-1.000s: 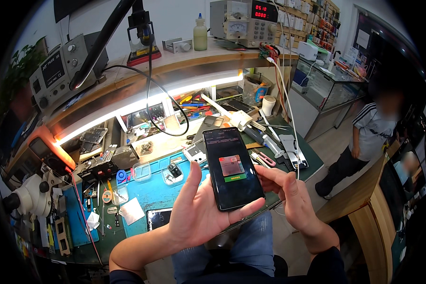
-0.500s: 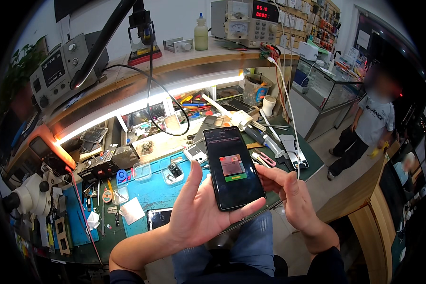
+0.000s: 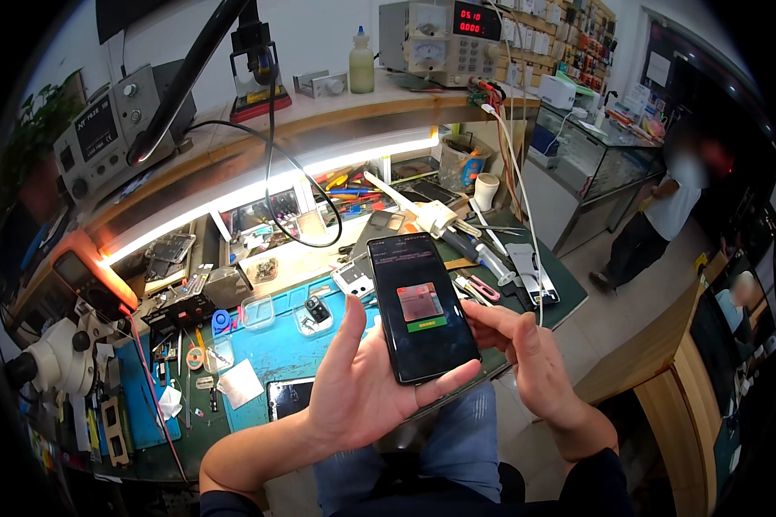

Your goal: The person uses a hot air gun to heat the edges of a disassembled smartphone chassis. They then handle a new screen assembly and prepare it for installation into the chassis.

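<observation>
Left hand (image 3: 349, 388): palm up, cradling a black, rectangular, glass-fronted smartphone (image 3: 422, 345), its lit screen facing up. Thumb splays clear of the glass; one finger juts past the phone's lower right corner; the others are hidden beneath. Right hand (image 3: 539, 370): loosely curled at the phone's right edge, thumb raised. Cannot tell whether its fingertips touch the casing or merely sit beside it.

In view, the phone overlaps the near edge of the bench, above blue denim trousers (image 3: 461, 439). Beyond it lie a scuffed light-blue work mat (image 3: 272, 353), a clear plastic tray (image 3: 306, 327) of small dark parts and a blue-and-clear syringe-like tool (image 3: 497, 265). A second dark-screened phone (image 3: 280, 398) lies left of the left wrist.

Main hazard, by judgement: slipping. With no thumb over the front, the hold seems to depend on palm and hidden fingers; a tilt of the wrist or a sideways nudge from the right fingertips could slide the smooth casing off, toward bench edge, lap or floor. Lesser hazard: either thumb, dipping, might brush the lit screen and set off an unwanted touch.
</observation>
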`<action>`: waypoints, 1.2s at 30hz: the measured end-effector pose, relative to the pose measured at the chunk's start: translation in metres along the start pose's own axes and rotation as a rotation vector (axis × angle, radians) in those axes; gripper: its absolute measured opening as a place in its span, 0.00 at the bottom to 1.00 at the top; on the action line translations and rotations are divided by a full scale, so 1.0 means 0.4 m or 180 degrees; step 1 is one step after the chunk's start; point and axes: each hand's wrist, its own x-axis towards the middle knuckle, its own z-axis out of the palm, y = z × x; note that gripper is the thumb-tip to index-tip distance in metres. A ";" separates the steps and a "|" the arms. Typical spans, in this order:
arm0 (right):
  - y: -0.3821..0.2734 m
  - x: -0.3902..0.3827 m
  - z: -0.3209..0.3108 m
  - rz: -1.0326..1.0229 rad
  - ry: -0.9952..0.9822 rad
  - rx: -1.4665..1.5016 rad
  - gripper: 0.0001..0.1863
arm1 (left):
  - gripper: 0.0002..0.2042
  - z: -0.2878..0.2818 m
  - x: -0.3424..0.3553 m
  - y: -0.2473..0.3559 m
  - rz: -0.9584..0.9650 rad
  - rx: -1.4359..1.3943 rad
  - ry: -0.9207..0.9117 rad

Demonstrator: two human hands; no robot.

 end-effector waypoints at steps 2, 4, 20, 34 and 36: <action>-0.002 -0.001 0.002 -0.0008 -0.0003 0.0006 0.45 | 0.42 0.001 -0.004 -0.001 0.0014 -0.0006 -0.0013; -0.003 -0.001 0.003 -0.0007 0.0004 0.0015 0.45 | 0.42 0.001 -0.004 -0.003 0.0021 -0.0002 -0.0023; -0.007 -0.003 0.007 0.0000 0.0041 0.0012 0.45 | 0.44 0.009 -0.006 -0.001 0.0040 0.0058 0.0092; 0.000 0.002 0.004 -0.0060 -0.0008 0.0022 0.45 | 0.43 -0.003 -0.006 -0.001 0.0038 -0.0018 -0.0067; -0.001 0.002 0.006 -0.0065 -0.0005 0.0030 0.45 | 0.43 -0.003 -0.006 0.001 0.0040 0.0016 -0.0104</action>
